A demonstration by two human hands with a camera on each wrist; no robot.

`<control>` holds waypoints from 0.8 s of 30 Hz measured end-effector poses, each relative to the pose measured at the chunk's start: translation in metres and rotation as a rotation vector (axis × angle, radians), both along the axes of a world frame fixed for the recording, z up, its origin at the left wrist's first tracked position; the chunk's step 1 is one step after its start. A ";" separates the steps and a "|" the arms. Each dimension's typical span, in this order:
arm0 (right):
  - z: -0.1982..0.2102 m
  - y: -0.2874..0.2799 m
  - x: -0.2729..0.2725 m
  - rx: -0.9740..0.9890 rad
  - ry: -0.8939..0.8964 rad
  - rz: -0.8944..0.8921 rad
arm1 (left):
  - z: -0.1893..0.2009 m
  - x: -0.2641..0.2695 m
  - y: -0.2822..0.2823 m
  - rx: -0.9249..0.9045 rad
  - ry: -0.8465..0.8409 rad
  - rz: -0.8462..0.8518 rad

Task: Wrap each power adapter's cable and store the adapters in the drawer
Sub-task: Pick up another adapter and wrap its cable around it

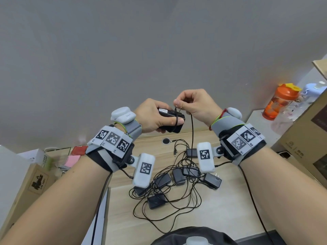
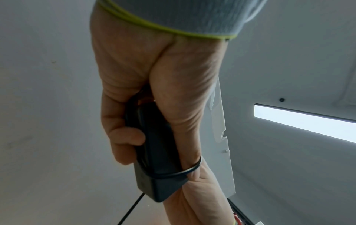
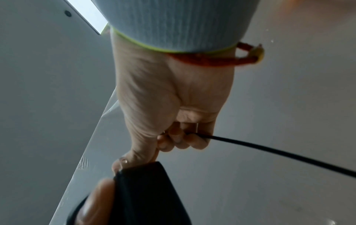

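My left hand (image 1: 155,117) grips a black power adapter (image 1: 172,127) above the desk, prongs pointing up; its thumb lies across the body with a loop of cable over it. The left wrist view shows the adapter (image 2: 158,152) in the curled fingers, a cable turn round it and the thumb. My right hand (image 1: 192,103) pinches the thin black cable (image 1: 192,135) just beside the prongs; the cable hangs down to the desk. The right wrist view has the cable (image 3: 269,150) leaving the curled fingers (image 3: 183,140). Several more black adapters (image 1: 178,176) lie in tangled cables on the wooden desk (image 1: 221,209).
Cardboard boxes (image 1: 304,131) stand at the right, with an orange bottle (image 1: 281,101) behind them. Another box (image 1: 33,184) and pink and red items (image 1: 74,156) sit at the left. A round cable hole (image 1: 166,141) is in the desk near the wall. No drawer is in view.
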State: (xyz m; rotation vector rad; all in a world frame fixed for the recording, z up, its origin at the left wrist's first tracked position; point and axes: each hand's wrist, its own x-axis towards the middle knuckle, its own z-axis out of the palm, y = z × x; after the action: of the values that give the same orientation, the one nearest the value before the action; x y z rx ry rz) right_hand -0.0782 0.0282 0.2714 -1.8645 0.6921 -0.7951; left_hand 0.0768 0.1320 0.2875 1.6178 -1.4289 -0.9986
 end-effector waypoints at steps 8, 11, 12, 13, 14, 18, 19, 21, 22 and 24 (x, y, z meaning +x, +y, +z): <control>-0.010 0.002 0.005 0.123 -0.020 -0.009 | 0.004 -0.001 -0.003 -0.071 0.020 -0.003; -0.017 0.009 0.005 0.168 0.014 -0.045 | 0.004 -0.003 -0.006 -0.129 0.072 0.076; -0.020 0.013 0.005 0.155 0.040 -0.046 | 0.004 -0.003 -0.007 -0.151 0.099 0.108; -0.024 0.016 0.006 0.157 0.062 -0.042 | 0.006 -0.003 -0.008 -0.169 0.125 0.138; -0.029 0.018 0.007 0.170 0.078 -0.026 | 0.007 -0.002 -0.010 -0.185 0.146 0.167; -0.035 0.030 0.008 0.118 0.172 0.117 | 0.004 0.011 -0.019 -0.203 0.158 0.288; -0.032 0.033 0.007 0.077 0.200 0.127 | 0.002 0.014 -0.021 -0.191 0.150 0.301; -0.023 0.034 0.003 0.010 0.238 0.105 | -0.002 0.021 -0.022 -0.157 0.124 0.315; -0.019 0.033 0.000 -0.012 0.243 0.095 | -0.004 0.023 -0.022 -0.145 0.104 0.319; -0.010 0.032 -0.004 -0.048 0.232 0.098 | -0.009 0.027 -0.021 -0.126 0.056 0.321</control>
State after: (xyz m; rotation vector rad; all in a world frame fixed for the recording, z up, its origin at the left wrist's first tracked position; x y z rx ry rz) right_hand -0.0819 0.0606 0.2614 -2.0383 0.7240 -0.5418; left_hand 0.1035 0.1113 0.2789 1.6475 -1.1266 -0.7473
